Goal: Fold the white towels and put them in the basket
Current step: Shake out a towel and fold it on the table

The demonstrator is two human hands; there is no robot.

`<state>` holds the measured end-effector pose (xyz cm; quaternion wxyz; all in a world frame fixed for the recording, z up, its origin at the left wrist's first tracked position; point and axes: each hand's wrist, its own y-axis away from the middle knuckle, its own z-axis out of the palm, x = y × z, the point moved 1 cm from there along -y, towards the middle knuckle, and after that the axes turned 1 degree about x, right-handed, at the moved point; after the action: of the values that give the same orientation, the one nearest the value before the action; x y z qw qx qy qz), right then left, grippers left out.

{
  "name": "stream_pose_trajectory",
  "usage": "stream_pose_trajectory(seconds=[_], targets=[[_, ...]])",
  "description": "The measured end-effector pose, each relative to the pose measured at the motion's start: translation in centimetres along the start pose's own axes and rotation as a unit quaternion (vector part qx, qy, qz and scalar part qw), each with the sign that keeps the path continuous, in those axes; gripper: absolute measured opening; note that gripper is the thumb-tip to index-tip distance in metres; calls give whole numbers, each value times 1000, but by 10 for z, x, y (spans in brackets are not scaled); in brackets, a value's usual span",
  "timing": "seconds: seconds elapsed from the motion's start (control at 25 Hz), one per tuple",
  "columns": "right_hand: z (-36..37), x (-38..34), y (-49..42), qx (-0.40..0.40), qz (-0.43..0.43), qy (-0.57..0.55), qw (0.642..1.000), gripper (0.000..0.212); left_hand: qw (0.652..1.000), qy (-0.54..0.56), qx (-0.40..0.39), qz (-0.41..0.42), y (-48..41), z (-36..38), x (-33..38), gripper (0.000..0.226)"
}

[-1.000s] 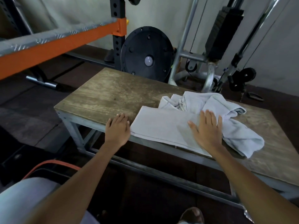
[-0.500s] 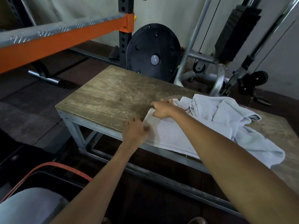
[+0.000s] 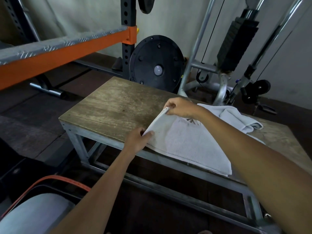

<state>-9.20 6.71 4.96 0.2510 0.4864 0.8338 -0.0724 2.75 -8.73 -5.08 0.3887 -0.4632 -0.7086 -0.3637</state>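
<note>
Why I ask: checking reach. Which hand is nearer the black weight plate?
Right. The right hand holds the towel's far corner, toward the plate; the left hand pinches its near corner.

White folded cloth towel [image 3: 190, 146] lies centre frame on the wood-topped metal table [image 3: 118, 105], crumpled white towel [image 3: 236, 117] behind it, right of centre; black orange-rimmed basket [image 3: 74, 183] sits lower left, before the table.

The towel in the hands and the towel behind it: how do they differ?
The held towel lies mostly flat at the near edge of the table; the other towel is bunched farther back. The left hand and the right hand pinch the held towel's left end and hold it raised; no hand holds the other towel. Both are white and rest on the same top.
</note>
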Motion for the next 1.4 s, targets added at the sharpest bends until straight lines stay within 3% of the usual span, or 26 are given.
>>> stream_pose_trajectory(seconds=[0.16,0.36,0.6,0.8,0.96,1.4], targets=[[-26,5,31,28,-9,-27,999,4,996,58,27,55,27,-1,6,18],[-39,13,65,51,8,-167,985,9,983,71,97,142,62,12,22,15],[-51,50,93,118,59,-265,955,14,931,-15,93,354,85,60,53,18],[-58,98,114,134,131,-247,951,19,891,-113,102,427,90,118,73,23],[-57,137,129,133,179,-190,956,14,868,-164,62,465,93,158,84,23],[-27,177,134,120,188,-53,973,14,833,-281,-23,477,85,197,66,19]])
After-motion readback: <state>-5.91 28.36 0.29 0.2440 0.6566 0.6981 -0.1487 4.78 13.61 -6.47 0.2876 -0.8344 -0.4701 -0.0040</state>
